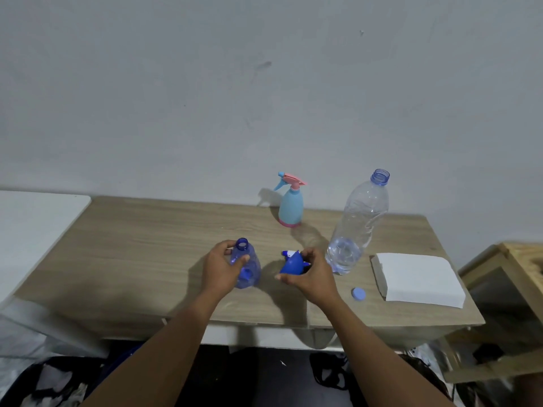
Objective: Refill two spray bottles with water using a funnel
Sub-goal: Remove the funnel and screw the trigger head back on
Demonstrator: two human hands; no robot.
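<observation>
I note my left hand (223,264) wrapped around the upright translucent blue plastic spray bottle (245,267), open neck up, while my right hand (311,274), just beside it, pinches the detached dark blue trigger sprayer head (292,263); no funnel visible.

I see a plain gray wall (264,83) behind a light wood table (147,245), with a wooden shelf (517,259) beside it.
</observation>
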